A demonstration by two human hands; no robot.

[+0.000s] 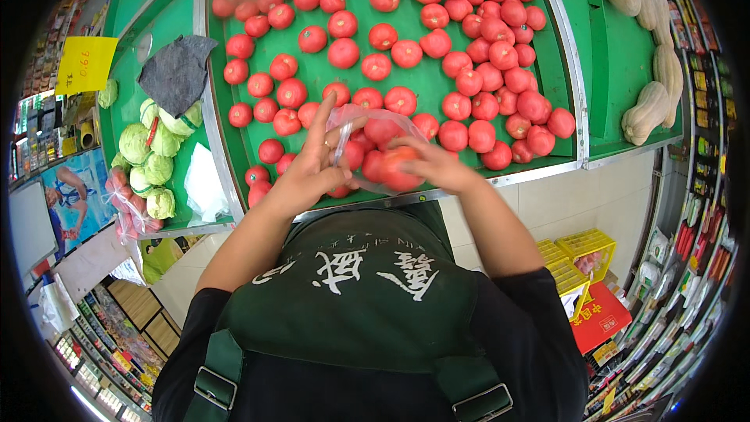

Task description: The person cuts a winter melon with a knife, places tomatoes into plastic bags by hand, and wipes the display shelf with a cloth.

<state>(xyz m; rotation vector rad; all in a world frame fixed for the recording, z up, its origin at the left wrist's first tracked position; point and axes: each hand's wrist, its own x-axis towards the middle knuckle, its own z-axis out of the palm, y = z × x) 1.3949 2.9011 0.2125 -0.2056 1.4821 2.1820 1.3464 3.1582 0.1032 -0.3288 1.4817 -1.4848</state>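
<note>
A clear plastic bag (419, 129) with several tomatoes inside lies at the front edge of the green display bin. My left hand (319, 167) holds the bag's left rim, its index finger pointing up and away. At the bag's right side, my right hand (436, 164) has its fingers on a tomato (400, 167) in the bag's mouth; the hand is slightly blurred. Many loose tomatoes (343, 53) are spread over the bin around the bag, piled closer together at the right and the back.
Left of a metal divider (220, 140) are cabbages (135, 143), a grey cloth (176, 73), white plastic bags (205, 187) and bagged tomatoes (132, 205). Pale gourds (646, 112) lie in the right bin. Yellow crates (562, 269) and a red box (600, 316) stand on the floor at right.
</note>
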